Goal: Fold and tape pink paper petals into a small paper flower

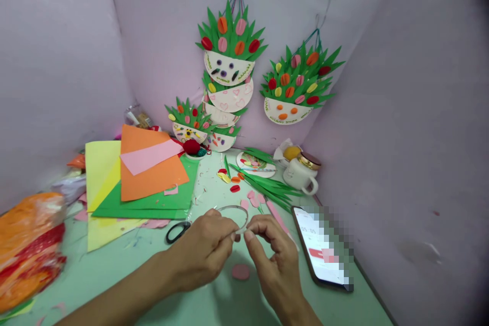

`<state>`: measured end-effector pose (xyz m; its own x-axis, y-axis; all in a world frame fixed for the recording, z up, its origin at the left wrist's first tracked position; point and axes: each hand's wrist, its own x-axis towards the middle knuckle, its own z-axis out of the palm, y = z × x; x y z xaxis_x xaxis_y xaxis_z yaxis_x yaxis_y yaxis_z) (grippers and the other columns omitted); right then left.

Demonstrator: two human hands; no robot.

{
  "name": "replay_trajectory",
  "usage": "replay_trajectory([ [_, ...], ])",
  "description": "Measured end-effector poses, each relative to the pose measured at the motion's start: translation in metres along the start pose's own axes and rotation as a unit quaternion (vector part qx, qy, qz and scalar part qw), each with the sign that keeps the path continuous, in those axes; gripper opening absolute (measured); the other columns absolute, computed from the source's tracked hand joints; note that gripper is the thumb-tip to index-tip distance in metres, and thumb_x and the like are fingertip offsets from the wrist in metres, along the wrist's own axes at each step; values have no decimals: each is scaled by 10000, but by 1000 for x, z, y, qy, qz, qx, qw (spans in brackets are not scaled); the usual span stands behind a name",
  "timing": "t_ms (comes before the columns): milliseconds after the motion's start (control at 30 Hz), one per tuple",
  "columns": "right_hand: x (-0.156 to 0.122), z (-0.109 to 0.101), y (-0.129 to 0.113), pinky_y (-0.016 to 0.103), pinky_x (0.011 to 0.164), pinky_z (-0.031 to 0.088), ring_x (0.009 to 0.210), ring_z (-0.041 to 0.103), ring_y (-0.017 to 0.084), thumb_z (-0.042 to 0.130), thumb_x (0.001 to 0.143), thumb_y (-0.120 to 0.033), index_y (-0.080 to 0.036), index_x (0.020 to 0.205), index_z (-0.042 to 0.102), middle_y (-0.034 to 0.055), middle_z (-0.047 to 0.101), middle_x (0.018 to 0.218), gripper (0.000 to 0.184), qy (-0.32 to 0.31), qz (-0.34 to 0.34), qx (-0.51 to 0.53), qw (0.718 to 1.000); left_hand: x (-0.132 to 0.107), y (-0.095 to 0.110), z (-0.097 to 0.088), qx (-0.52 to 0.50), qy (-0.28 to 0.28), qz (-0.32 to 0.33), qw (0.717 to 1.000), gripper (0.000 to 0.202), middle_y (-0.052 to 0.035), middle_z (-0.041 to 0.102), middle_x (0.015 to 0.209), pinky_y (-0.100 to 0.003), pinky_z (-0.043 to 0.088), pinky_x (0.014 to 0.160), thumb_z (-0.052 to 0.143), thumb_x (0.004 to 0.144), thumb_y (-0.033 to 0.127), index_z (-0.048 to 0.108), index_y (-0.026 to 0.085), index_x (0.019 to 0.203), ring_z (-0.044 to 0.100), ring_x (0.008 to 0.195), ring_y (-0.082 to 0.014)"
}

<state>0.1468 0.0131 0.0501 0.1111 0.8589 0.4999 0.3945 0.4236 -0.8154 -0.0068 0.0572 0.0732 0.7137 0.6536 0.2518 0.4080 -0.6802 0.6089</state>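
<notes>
My left hand [206, 249] is closed, pinching a thin, pale ring [234, 208] that looks like a narrow roll of tape. The thumb and forefinger of my right hand [273, 254] pinch the ring's near edge, almost touching the left fingertips. Part of the ring is hidden behind the fingers. Below the hands, a pink paper oval [240, 272] lies flat on the pale green table [198, 310]. Black-handled scissors [176, 234] rest beside my left hand, partly covered by it. Pink paper petals [255, 197] and a pink strip [278, 216] lie just beyond my right hand.
Coloured paper sheets [153, 168] are stacked at the left, near an orange plastic bag [30, 244]. A phone [321, 249] lies at the right. Behind it stand a lidded mug [300, 173] and green paper leaves [267, 186]. Paper flower baskets [229, 69] hang on the back wall.
</notes>
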Motion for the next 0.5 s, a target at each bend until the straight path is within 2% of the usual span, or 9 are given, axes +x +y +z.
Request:
replay_trajectory([
  [267,-3,10,0,268,622,444,678,553,145,527,741,-96,-195,686,524,7,549,706,113,74,-63,-13,995,-2,0,2,-23,23,0,999,230,22,481,595,-246,320,652,309,840,175,444,173,654,450,620,-119],
  [433,-9,10,-6,277,643,442,700,544,142,503,746,-77,-198,736,523,8,537,738,123,84,-79,19,993,0,3,3,-111,25,-70,991,289,29,483,581,-211,333,565,344,843,282,493,170,622,462,582,-107],
  [500,-11,4,-12,287,663,446,728,536,149,479,757,-83,-210,751,517,6,524,749,133,115,-78,45,989,0,-4,0,-150,65,-131,978,318,37,480,544,-199,342,520,390,815,359,534,168,605,446,539,-104],
])
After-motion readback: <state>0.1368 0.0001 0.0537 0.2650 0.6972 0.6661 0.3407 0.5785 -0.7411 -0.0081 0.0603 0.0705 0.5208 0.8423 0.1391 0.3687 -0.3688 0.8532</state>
